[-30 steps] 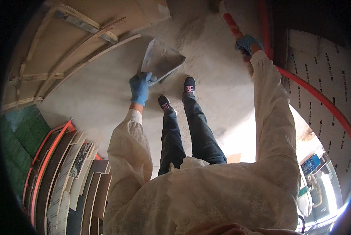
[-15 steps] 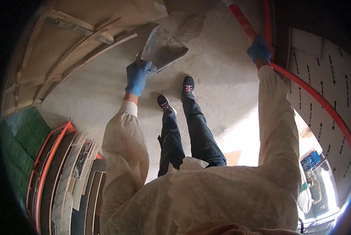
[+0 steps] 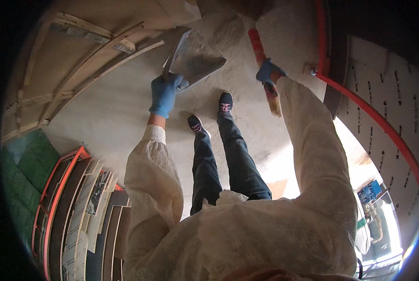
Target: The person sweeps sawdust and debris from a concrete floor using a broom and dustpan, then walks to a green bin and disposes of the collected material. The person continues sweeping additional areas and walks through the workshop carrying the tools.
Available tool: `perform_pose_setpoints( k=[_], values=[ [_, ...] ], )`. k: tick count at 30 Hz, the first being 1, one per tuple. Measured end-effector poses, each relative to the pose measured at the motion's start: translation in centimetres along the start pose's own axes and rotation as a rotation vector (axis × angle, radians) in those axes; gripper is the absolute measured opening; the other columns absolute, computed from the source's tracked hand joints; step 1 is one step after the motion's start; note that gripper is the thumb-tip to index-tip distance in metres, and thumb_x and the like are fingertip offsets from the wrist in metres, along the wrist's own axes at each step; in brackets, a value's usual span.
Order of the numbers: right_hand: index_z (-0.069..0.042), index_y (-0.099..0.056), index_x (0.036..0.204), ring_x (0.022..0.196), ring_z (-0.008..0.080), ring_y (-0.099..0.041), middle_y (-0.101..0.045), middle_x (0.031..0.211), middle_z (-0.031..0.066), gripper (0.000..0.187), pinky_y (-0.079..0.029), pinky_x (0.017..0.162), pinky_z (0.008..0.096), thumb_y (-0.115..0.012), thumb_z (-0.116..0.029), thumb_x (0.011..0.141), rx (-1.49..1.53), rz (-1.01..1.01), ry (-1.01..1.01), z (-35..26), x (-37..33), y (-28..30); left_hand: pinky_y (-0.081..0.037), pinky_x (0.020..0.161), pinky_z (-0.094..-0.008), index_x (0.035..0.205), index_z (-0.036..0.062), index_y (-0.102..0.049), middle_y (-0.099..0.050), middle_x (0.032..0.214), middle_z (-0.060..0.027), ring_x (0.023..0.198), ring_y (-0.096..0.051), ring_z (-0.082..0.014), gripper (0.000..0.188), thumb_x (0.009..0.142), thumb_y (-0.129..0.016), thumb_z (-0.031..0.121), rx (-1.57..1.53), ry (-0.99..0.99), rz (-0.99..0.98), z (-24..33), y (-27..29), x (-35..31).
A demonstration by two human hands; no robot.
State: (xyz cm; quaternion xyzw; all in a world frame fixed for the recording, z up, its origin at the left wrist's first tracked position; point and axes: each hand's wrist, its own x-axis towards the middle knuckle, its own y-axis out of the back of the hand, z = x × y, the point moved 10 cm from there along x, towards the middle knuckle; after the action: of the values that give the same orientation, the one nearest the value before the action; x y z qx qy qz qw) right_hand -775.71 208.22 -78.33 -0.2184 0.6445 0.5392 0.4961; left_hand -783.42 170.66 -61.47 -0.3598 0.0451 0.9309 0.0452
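Observation:
My left hand point(image 3: 164, 93), in a blue glove, is closed round the handle of a metal dustpan point(image 3: 195, 58). The dustpan is tilted near the floor, its wide side facing right, with grey dust on it. My right hand point(image 3: 269, 72), also blue-gloved, grips the red handle of what looks like a broom point(image 3: 256, 43). Its far end reaches the upper edge of the view, where brown bristles seem to show, blurred. The handle's worn near end sticks out below my fist. Dusty debris point(image 3: 223, 33) lies between dustpan and broom.
Wooden framed panels point(image 3: 92, 51) lean at the upper left. Stacked boards point(image 3: 85, 220) stand in an orange rack point(image 3: 59, 187) at the lower left, beside green sheeting point(image 3: 29, 161). A red rail point(image 3: 373, 112) and a printed board point(image 3: 382, 89) border the right. My shoes point(image 3: 225, 100) rest on the dusty floor.
My right hand has swung left with the broom, toward the dustpan, and the handle's near end has come into view. My left hand and the dustpan have hardly moved.

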Motion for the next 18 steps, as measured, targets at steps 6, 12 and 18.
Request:
perform_pose_setpoints(
  k=[6, 12, 18],
  values=[
    [0.005, -0.045, 0.105, 0.064, 0.0224, -0.065, -0.066, 0.078, 0.0133, 0.044, -0.052, 0.055, 0.0352, -0.066, -0.013, 0.071, 0.602, -0.523, 0.103, -2.6, -10.2, -6.1, -0.051, 0.064, -0.0280, 0.076, -0.0011, -0.063, -0.068, 0.073, -0.0082, 0.067, -0.064, -0.0144, 0.022, 0.082, -0.065, 0.020, 0.005, 0.012, 0.010, -0.8, 0.5, -0.3],
    [-0.002, -0.061, 0.078, 0.053, 0.0174, -0.058, -0.063, 0.068, 0.0091, 0.015, -0.048, 0.050, 0.0293, -0.067, -0.014, 0.072, 0.966, -0.882, 0.271, -7.6, -17.4, -7.0, -0.050, 0.067, -0.0270, 0.075, -0.0012, -0.062, -0.066, 0.075, -0.0043, 0.068, -0.063, -0.0132, 0.023, 0.083, -0.063, 0.020, 0.017, 0.040, -0.073, -2.8, 1.2, -0.2],
    [0.000, -0.056, 0.099, 0.048, 0.0095, -0.052, -0.060, 0.065, 0.0078, 0.034, -0.044, 0.044, 0.0205, -0.066, -0.022, 0.076, 1.522, -0.974, 0.062, -6.6, -19.4, -8.0, -0.048, 0.065, -0.0264, 0.078, -0.0012, -0.065, -0.068, 0.076, -0.0087, 0.068, -0.063, -0.0142, 0.025, 0.085, -0.060, 0.022, 0.124, -0.007, -0.128, -2.7, 2.3, -1.2]
  ],
)
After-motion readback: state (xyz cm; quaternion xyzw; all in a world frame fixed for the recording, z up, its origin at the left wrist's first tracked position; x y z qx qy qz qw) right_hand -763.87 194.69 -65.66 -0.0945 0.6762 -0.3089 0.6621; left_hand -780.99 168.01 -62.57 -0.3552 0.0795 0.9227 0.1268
